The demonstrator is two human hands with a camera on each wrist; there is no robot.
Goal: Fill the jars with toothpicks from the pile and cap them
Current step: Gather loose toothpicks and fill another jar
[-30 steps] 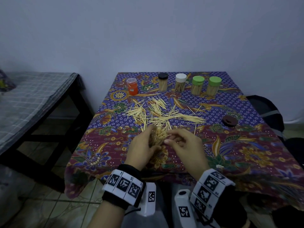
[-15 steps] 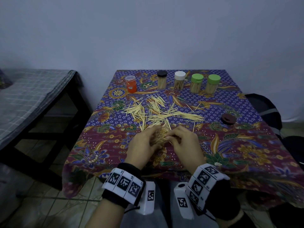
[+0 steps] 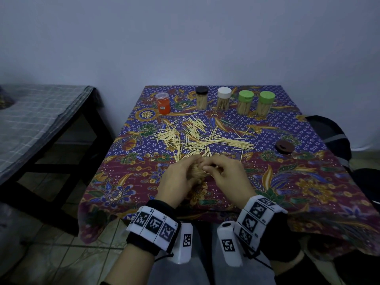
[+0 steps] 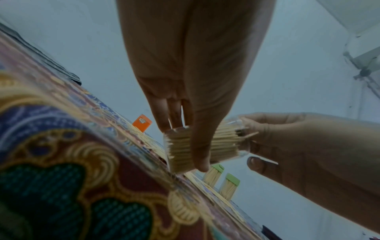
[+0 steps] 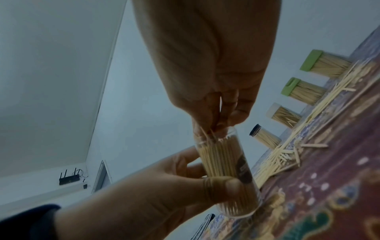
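Topping up an open toothpick jar

Left hand (image 3: 176,177) grips the clear, nearly full jar (image 5: 227,172) at the table's 6 o'clock edge; right hand (image 3: 225,173) pinches toothpicks (image 5: 206,134) at its mouth. Loose pile (image 3: 197,138) lies toward 12 o'clock.

Looks like a room in a home, plainly furnished. A small worktop (image 3: 308,182) pushed against a bare pale wall (image 3: 185,38), draped in a batik-style floral cloth (image 3: 298,192) of purple, maroon and gold hanging over the near edge. Left of the worktop, a low dark-framed bench or cot (image 3: 67,145) covered by a grey checked sheet (image 3: 37,112). Tiled floor (image 3: 67,260) underneath (pale, somewhat worn). By the worktop's right edge, a dark backpack (image 3: 329,132). High on the wall in the right wrist view, a black router (image 5: 69,178) with upright antennas, beside a door frame (image 5: 101,175). Dim household lighting throughout.
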